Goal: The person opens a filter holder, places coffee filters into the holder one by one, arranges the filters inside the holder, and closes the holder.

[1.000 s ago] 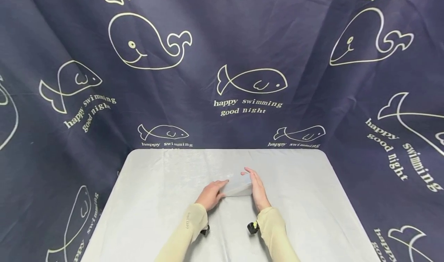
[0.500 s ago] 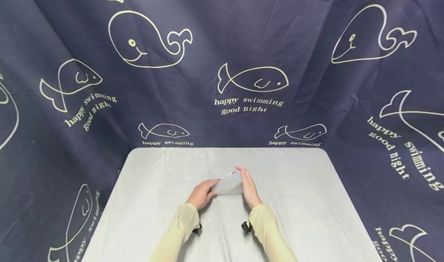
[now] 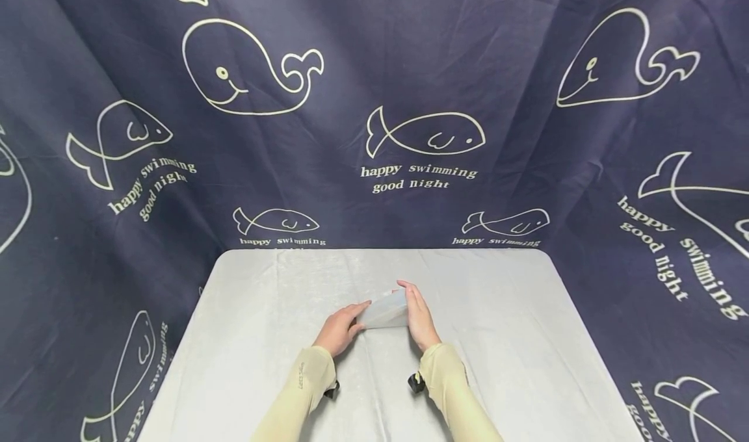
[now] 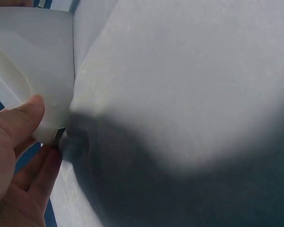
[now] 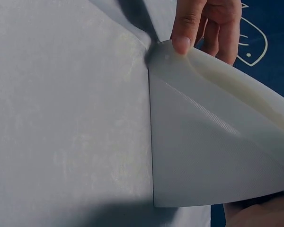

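Observation:
A thin white plastic sheet (image 3: 383, 312), bent into a scoop-like curve, stands between my two hands near the middle of the table. Seen from the right wrist, the sheet (image 5: 213, 146) has a fine ribbed texture, and its straight edge lies along the tabletop. My left hand (image 3: 339, 330) pinches its left corner; in the left wrist view the thumb (image 4: 31, 111) lies on top and the fingers reach beneath. My right hand (image 3: 420, 318) presses against the right edge with its fingers extended, the tips leaning over the far corner. Its thumb is hidden.
The table (image 3: 263, 299) has a grey-white, lightly creased cover and rounded far corners. A dark blue curtain (image 3: 328, 169) with fish and whale outlines stands close behind it and at both sides. Small black wrist devices (image 3: 416, 383) hang inside both cuffs.
Over the last second both hands and the sheet have shifted slightly left, and the sheet has bent more. Since half a second ago almost nothing differs.

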Demonstrator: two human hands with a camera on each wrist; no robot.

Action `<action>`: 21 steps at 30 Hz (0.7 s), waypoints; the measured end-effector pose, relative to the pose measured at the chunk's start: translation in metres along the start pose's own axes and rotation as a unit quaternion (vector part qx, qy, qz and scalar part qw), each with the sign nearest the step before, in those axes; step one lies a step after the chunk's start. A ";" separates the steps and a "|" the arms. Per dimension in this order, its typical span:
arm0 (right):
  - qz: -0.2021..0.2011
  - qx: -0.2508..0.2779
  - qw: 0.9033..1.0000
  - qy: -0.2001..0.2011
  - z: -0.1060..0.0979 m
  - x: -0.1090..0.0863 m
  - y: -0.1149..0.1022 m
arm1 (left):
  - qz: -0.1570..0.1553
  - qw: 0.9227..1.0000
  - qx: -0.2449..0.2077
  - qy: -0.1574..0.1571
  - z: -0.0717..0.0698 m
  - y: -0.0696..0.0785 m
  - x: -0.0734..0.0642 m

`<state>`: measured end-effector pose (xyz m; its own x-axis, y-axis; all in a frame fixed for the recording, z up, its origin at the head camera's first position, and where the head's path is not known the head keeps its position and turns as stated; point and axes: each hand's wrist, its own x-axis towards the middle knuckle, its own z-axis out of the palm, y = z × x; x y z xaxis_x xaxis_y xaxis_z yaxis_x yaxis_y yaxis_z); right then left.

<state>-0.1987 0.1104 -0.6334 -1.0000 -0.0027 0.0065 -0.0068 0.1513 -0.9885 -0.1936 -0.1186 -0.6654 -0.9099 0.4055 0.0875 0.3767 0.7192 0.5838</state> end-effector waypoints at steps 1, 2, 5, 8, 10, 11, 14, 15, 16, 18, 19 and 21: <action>-0.002 -0.003 1.000 0.000 0.000 0.000 0.000 | -0.002 1.000 -0.001 -0.001 0.000 0.000 0.000; -0.001 -0.001 1.000 0.001 0.000 0.000 0.000 | -0.005 1.000 -0.003 -0.002 0.001 0.001 -0.001; -0.004 -0.001 1.000 0.003 0.001 -0.001 0.000 | -0.009 1.000 -0.004 -0.006 0.001 0.001 -0.002; -0.002 -0.002 1.000 0.005 0.002 -0.001 0.001 | -0.010 1.000 0.000 -0.009 0.000 0.001 -0.004; -0.009 -0.009 1.000 0.002 0.003 -0.001 0.001 | -0.011 1.000 0.001 -0.009 0.000 0.002 -0.005; -0.009 -0.008 1.000 0.001 0.003 -0.001 0.001 | -0.010 1.000 0.002 -0.009 0.000 0.002 -0.005; -0.009 -0.003 1.000 -0.004 0.004 0.000 0.000 | -0.004 1.000 0.010 -0.008 0.000 0.003 -0.006; -0.011 -0.004 1.000 -0.005 0.003 0.000 -0.001 | -0.003 1.000 0.011 -0.010 0.000 0.004 -0.006; -0.008 0.000 1.000 -0.004 0.003 0.000 -0.001 | -0.003 1.000 0.014 -0.013 0.001 0.004 -0.006; -0.003 0.001 1.000 -0.002 0.002 0.000 -0.002 | -0.005 1.000 0.013 -0.022 0.000 0.005 -0.006; -0.003 -0.004 1.000 -0.002 0.002 0.000 -0.002 | -0.009 1.000 0.008 -0.028 0.000 0.005 -0.006; 0.002 -0.002 1.000 -0.006 0.000 -0.001 -0.001 | -0.015 0.999 0.000 -0.033 -0.002 0.006 -0.007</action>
<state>-0.1974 0.1098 -0.6321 -0.9999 -0.0131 0.0015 -0.0035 0.1546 -0.9880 -0.1852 -0.1189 -0.6610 -0.9072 0.4204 0.0162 0.3497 0.7319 0.5849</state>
